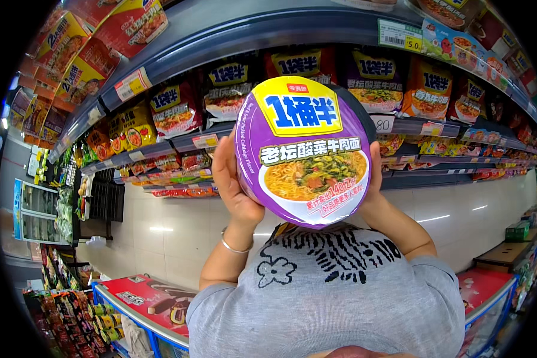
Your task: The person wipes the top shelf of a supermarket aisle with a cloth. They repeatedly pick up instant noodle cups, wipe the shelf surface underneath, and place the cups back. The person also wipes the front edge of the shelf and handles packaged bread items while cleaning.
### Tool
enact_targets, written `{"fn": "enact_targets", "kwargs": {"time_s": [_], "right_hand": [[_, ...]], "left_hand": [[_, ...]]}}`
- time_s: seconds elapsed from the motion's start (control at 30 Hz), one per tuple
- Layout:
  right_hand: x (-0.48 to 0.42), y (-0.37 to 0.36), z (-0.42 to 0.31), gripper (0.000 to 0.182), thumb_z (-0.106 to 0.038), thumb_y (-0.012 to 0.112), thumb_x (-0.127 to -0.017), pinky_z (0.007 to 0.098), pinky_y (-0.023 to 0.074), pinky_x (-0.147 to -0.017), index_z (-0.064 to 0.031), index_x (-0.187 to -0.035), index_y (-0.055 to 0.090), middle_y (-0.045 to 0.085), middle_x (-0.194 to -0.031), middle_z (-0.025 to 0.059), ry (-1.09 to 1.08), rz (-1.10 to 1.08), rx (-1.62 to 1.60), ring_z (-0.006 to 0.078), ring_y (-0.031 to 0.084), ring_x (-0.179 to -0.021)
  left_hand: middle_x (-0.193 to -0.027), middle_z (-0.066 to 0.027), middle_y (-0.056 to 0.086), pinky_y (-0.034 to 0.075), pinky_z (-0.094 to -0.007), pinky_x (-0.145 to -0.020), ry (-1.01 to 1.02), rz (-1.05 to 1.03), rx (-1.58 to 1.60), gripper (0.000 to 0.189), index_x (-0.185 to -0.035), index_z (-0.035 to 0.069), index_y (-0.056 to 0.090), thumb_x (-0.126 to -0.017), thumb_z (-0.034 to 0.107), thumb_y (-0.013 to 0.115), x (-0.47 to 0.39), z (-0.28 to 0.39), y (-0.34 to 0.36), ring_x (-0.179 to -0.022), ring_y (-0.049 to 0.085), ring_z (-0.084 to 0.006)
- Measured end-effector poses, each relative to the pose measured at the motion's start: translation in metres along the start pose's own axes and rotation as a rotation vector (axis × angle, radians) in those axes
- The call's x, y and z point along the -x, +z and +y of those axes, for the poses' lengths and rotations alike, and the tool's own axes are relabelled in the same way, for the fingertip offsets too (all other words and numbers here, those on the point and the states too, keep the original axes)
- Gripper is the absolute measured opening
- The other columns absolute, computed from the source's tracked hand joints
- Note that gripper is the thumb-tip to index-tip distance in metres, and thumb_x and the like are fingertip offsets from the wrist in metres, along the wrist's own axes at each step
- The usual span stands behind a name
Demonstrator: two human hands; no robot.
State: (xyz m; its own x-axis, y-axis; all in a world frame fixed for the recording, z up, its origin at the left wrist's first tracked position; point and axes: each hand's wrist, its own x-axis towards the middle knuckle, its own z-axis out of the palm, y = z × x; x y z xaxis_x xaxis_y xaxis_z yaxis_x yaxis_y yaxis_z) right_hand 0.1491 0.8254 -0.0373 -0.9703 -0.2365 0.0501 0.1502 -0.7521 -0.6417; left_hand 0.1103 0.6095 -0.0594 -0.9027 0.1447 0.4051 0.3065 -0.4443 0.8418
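A round instant-noodle tub point(306, 152) with a purple, yellow and white lid is held up close to the camera, its printed lid facing me. My left hand point(235, 181) presses on the tub's left side, with a metal bangle point(236, 244) on that wrist. On the opposite side my right hand point(374, 176) grips the tub, its fingers largely hidden behind it. Behind the tub, bagged instant noodles point(176, 109) stand in a row on a shop shelf.
Shelf edges point(250, 27) with price tags curve across the top. Boxed noodles point(67, 53) are stacked at upper left. Below lies a tiled floor point(161, 241). Red-topped chest freezers point(147, 297) stand behind me, and a glass-door cooler point(38, 210) is at far left.
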Motion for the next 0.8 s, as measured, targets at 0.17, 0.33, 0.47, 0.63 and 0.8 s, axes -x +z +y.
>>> {"fn": "enact_targets", "kwargs": {"time_s": [0.17, 0.33, 0.47, 0.63, 0.8], "right_hand": [[-0.009, 0.011, 0.014, 0.081, -0.065, 0.038, -0.083, 0.0431, 0.0418, -0.098, -0.0021, -0.135, 0.037, 0.045, -0.132, 0.0202, -0.024, 0.107, 0.093, 0.0301, 0.049, -0.118], [-0.016, 0.000, 0.020, 0.054, -0.037, 0.045, -0.092, 0.0335, 0.0415, -0.095, 0.0027, -0.128, 0.043, 0.053, -0.123, 0.0138, -0.183, 0.089, 0.146, 0.0207, 0.052, -0.112], [-0.015, 0.000, 0.012, 0.040, -0.018, 0.046, -0.095, 0.0299, 0.0381, -0.096, 0.0038, -0.128, 0.043, 0.050, -0.127, 0.0118, -0.401, 0.160, 0.592, 0.0175, 0.047, -0.116], [-0.001, 0.001, -0.006, 0.044, -0.011, 0.047, -0.088, 0.0336, 0.0295, -0.104, 0.0044, -0.129, 0.043, 0.044, -0.134, 0.0187, -0.588, 0.035, 0.767, 0.0221, 0.040, -0.125], [0.003, 0.007, -0.013, 0.069, -0.023, 0.066, -0.070, 0.0534, 0.0278, -0.102, -0.0114, -0.134, 0.044, 0.030, -0.147, 0.0117, -0.586, -0.453, 1.658, 0.0366, 0.031, -0.132]], "left_hand": [[-0.138, -0.0145, 0.038, 0.036, -0.0420, -0.103, -0.294, 0.184, 0.514, 0.064, -0.136, 0.006, 0.031, -0.090, 0.050, 0.041, 0.002, -0.024, -0.003, -0.124, 0.042, -0.0273], [-0.132, -0.0132, 0.046, 0.038, -0.0438, -0.101, -0.399, 0.282, 0.680, 0.063, -0.133, 0.008, 0.040, -0.092, 0.055, 0.029, 0.001, -0.023, 0.004, -0.121, 0.045, -0.0298], [-0.137, -0.0140, 0.040, 0.033, -0.0500, -0.104, -0.544, 0.280, 0.830, 0.069, -0.136, 0.009, 0.037, -0.088, 0.059, 0.036, 0.006, -0.025, -0.004, -0.125, 0.040, -0.0331], [-0.139, -0.0122, 0.038, 0.027, -0.0519, -0.107, -0.544, 0.408, 0.930, 0.070, -0.137, 0.014, 0.035, -0.086, 0.061, 0.037, 0.008, -0.014, 0.006, -0.128, 0.036, -0.0318], [-0.136, -0.0115, 0.042, 0.030, -0.0477, -0.106, -0.574, 0.384, 0.740, 0.067, -0.136, 0.013, 0.037, -0.086, 0.057, 0.040, 0.005, -0.013, 0.000, -0.125, 0.040, -0.0304]]}}
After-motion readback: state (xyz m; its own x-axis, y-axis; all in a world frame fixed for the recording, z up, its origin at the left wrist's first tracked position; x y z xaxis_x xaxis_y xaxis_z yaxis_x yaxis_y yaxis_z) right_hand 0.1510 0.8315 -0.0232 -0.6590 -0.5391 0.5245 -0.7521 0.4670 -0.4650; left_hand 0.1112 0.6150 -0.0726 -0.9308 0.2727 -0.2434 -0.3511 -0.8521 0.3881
